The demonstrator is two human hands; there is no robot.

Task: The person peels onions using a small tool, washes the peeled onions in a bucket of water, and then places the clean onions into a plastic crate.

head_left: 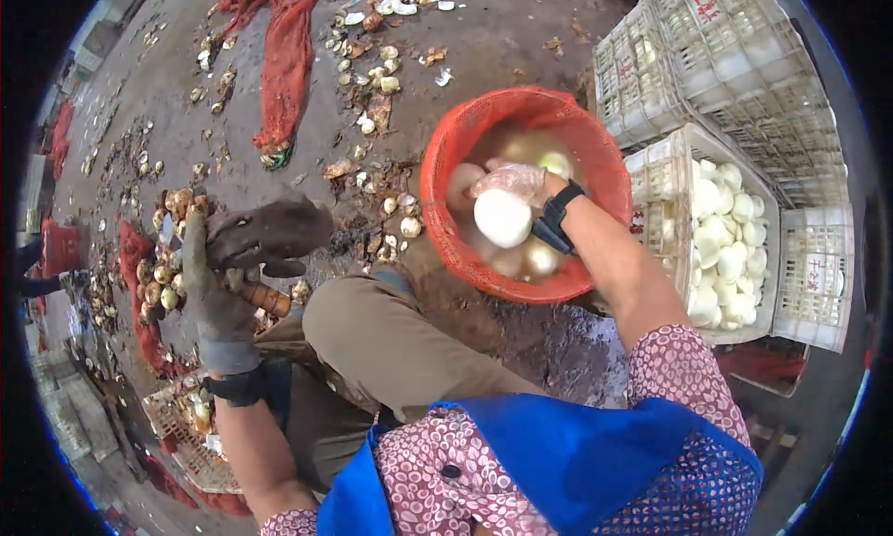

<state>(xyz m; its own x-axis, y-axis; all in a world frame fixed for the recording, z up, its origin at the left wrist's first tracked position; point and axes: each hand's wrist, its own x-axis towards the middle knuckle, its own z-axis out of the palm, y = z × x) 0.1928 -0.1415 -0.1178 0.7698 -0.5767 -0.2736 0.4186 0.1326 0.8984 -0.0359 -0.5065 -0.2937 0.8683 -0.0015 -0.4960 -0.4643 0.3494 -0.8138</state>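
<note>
My right hand (516, 183), bare and wet, is in a red-lined bucket (437, 211) of cloudy water. Its fingers curl over the far side of a white peeled onion (503, 218); the palm side is hidden. More peeled onions (541, 255) float around it. On the left, my left hand (206, 276) in a grey work glove is closed round a limp, dark brown glove (270, 234) and a knife with a wooden handle (267, 300). The knife's blade is mostly hidden behind the hand. Both wrists carry black bands.
Right of the bucket stands a white plastic crate (688, 248) full of peeled onions, beside stacked crates (735, 62). Unpeeled onions (163, 276) lie on red netting at the left. Another red net (284, 71) and scattered peelings litter the wet floor. A low crate (191, 443) sits near my left forearm.
</note>
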